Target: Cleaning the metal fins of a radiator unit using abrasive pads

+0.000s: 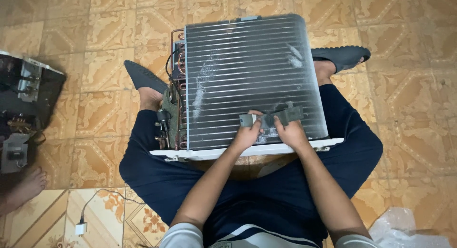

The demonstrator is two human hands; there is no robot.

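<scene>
Grey plastic fin comb [272, 118] lies on the near fins of the coil unit [247, 79], which is propped on the lap, pinched by left hand [247, 135] and right hand [291, 133]. Pressing crooked could bend fins; farther off, 2 scuffed patches already show.

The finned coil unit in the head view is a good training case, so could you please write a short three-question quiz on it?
1. True or false: both hands hold the grey comb-like tool against the finned coil unit.
2. On which side of the unit, as pictured, do the copper tube bends sit? A) left B) right
3. What lies on the tile floor at the lower left?

Key:
1. True: the left hand and right hand grip the tool with their fingers.
2. A
3. A white plug adapter with a cable.
</scene>
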